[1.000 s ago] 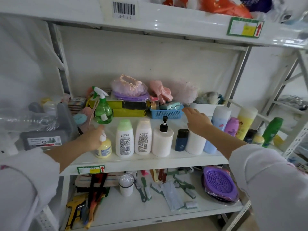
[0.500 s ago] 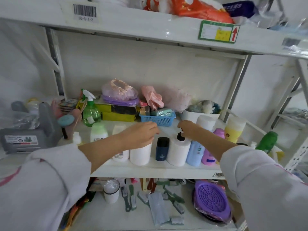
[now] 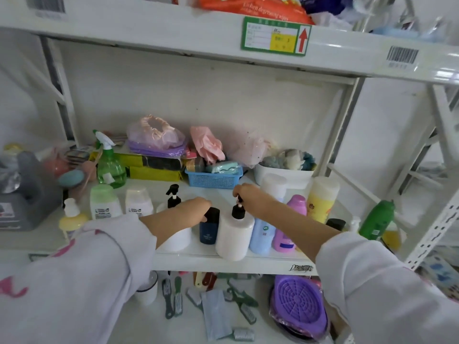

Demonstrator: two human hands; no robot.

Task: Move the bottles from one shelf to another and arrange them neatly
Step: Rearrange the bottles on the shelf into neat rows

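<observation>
Both our hands work the front row of bottles on the white middle shelf (image 3: 223, 263).

Our right hand (image 3: 250, 196) pinches the black pump of the white pump bottle (image 3: 234, 235); our left hand (image 3: 196, 211) closes on the cap of the dark blue bottle (image 3: 208, 230) at its nine o'clock. Behind the left wrist stands a second pump bottle (image 3: 173, 198). At three o'clock stand a pale blue bottle (image 3: 262, 235) and a pink bottle (image 3: 289, 224). Two green-capped white bottles (image 3: 105, 201) stand at nine o'clock, a blue basket (image 3: 213, 178) at twelve. White wall behind.

1 head-worn view looks forward and down, close to the middle shelf (image 3: 223, 263).
</observation>
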